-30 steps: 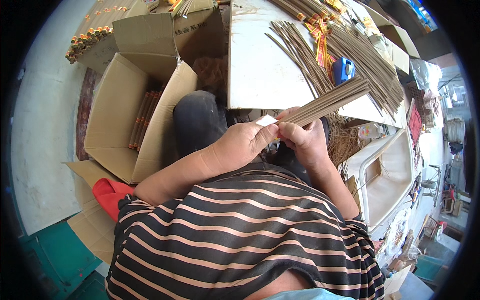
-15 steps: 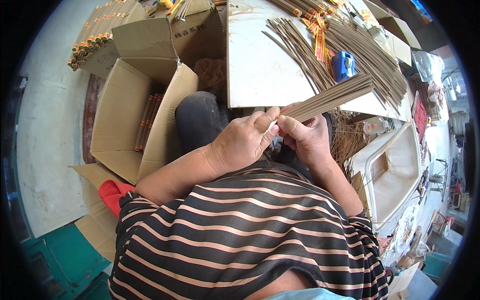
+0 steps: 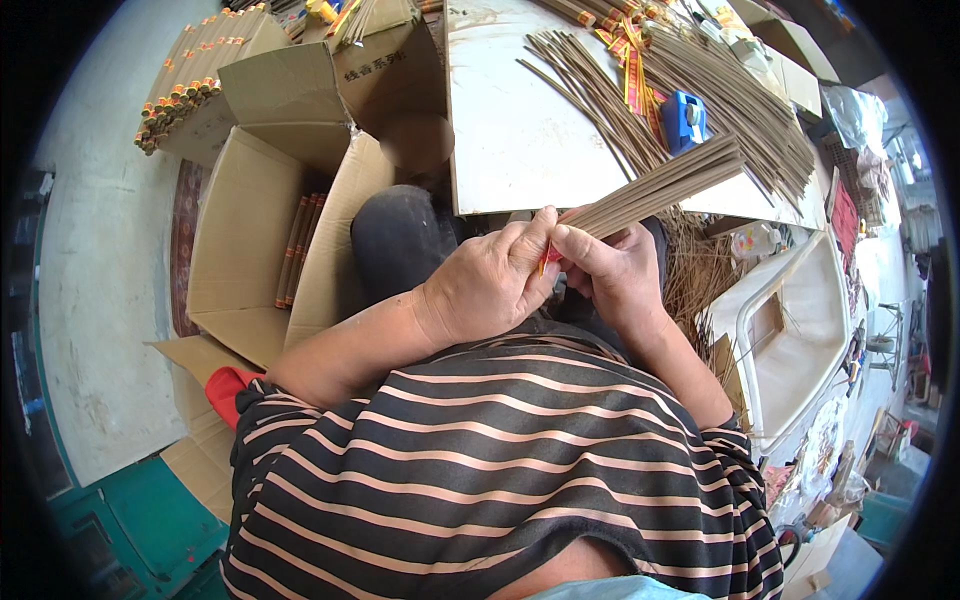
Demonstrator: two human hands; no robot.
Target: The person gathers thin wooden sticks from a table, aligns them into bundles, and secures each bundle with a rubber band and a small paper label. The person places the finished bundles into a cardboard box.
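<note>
A bundle of thin brown incense sticks (image 3: 660, 185) slants up to the right over the near table edge. My right hand (image 3: 618, 272) is closed around its lower end, thumb on top. Against that same end, my left hand (image 3: 485, 275) pinches a small red and yellow paper band (image 3: 548, 258), mostly hidden by the fingers. Just beyond the bundle stands a blue tape dispenser (image 3: 685, 122). Loose incense sticks (image 3: 740, 115) are spread across the table's right side, with red and yellow paper strips (image 3: 634, 80) lying among them.
The white table (image 3: 500, 130) ends just beyond my knees. To my left, an open cardboard box (image 3: 240, 240) holds several banded bundles (image 3: 300, 250). More banded bundles (image 3: 200, 70) are stacked at the far left. A white basin (image 3: 800, 350) sits on the right, beside thin straw-like sticks (image 3: 695, 265).
A white paper edge showed at my left fingers; now the band's red and yellow side shows there. Both hands stay at the bundle's lower end, with the bundle barely shifted.
</note>
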